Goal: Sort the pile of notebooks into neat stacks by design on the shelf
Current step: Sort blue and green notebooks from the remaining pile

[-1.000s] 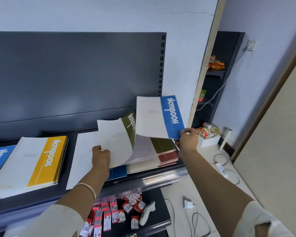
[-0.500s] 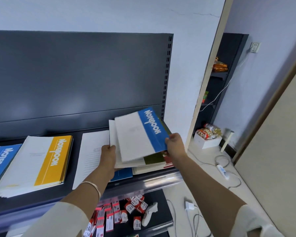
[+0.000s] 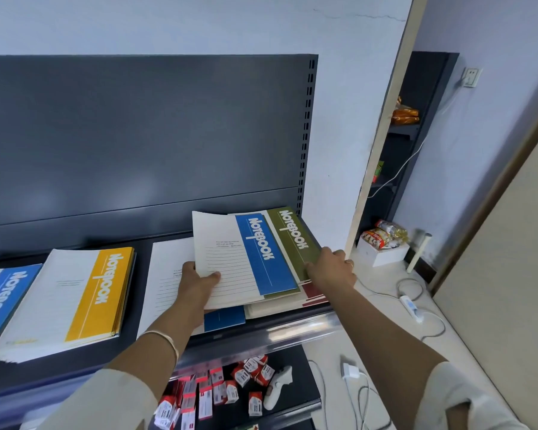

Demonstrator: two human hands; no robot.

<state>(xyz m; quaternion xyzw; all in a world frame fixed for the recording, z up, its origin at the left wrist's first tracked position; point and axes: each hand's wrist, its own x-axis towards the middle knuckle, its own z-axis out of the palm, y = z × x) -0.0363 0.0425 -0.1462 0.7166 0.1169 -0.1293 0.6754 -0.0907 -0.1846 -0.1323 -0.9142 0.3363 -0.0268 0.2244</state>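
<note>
Quickly, far left: a blue stack [image 3: 0, 305] of notebooks is cut off by the frame edge, and a yellow stack [image 3: 75, 293] is seen just beside it, both flat on the dark shelf [image 3: 131, 346]. Next along, a flat notebook [image 3: 165, 274] with a white lined cover and a blue band is laid on the shelf, partly covered by the left hand [image 3: 196, 283] and what it holds. A blue notebook [image 3: 255, 256] is gripped at its lower-left edge by that hand. The thumb [image 3: 212, 276] is pressed on the white cover and the other fingers are hidden beneath, so the fingers are clamped on it. The notebook is held low over the mixed pile at the shelf's right end; whether it touches the pile cannot be told. Under it a green notebook [image 3: 292, 234] is exposed along the right side, and a red notebook [image 3: 314, 293] shows lower in the pile. The right hand [image 3: 330, 268] is laid on the green cover, its fingers [image 3: 312, 268] reaching to the blue notebook's right edge. Whether they are flat or hooked under that edge cannot be told. Below, small boxes [image 3: 218, 392] in red and white are scattered on a lower shelf [image 3: 302, 395]. Far right, a white box [image 3: 382, 252] of packets and a power strip [image 3: 412, 305] are seen on a pale surface.
</note>
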